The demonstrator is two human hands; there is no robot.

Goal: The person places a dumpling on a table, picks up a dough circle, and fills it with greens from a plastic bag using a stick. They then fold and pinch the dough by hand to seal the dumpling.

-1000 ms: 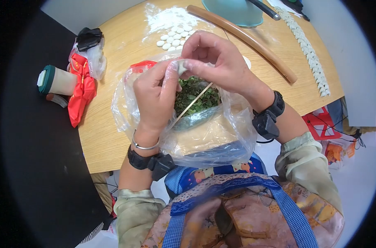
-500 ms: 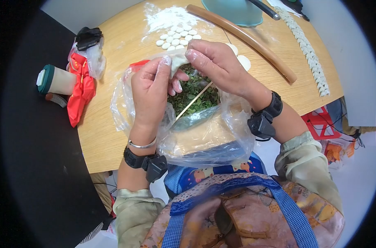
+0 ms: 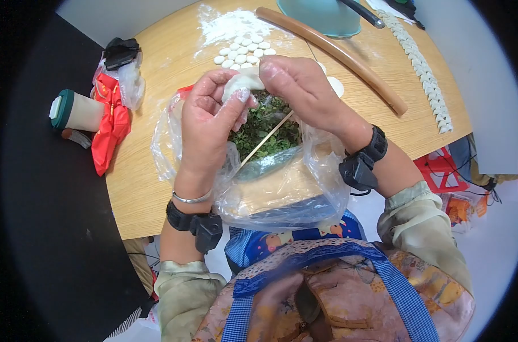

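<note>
A pale dumpling point(image 3: 242, 84) is held above the greens, pinched between both hands. My left hand point(image 3: 208, 114) is closed around its lower side, the floury thumb pressed against the dough. My right hand point(image 3: 299, 85) grips the dumpling's right edge between thumb and bent fingers. Under them, chopped green filling point(image 3: 267, 122) sits in a clear plastic bag point(image 3: 327, 196), with a thin light stick point(image 3: 265, 140) lying across it. Behind my hands are several small dough rounds point(image 3: 242, 52). Larger flat wrappers point(image 3: 336, 86) are partly hidden by my right hand.
A long wooden rolling pin point(image 3: 333, 60) lies diagonally at the back. Beyond are spread flour point(image 3: 227, 27) and a teal item point(image 3: 319, 17) near a black handle point(image 3: 364, 12). A row of folded dumplings point(image 3: 415, 65) lines the right. A cup point(image 3: 85, 110) and red bag point(image 3: 112, 128) are left.
My left thumb has moved down and right across the dumpling, so more of the dough shows. My right fingers have shifted slightly along its edge.
</note>
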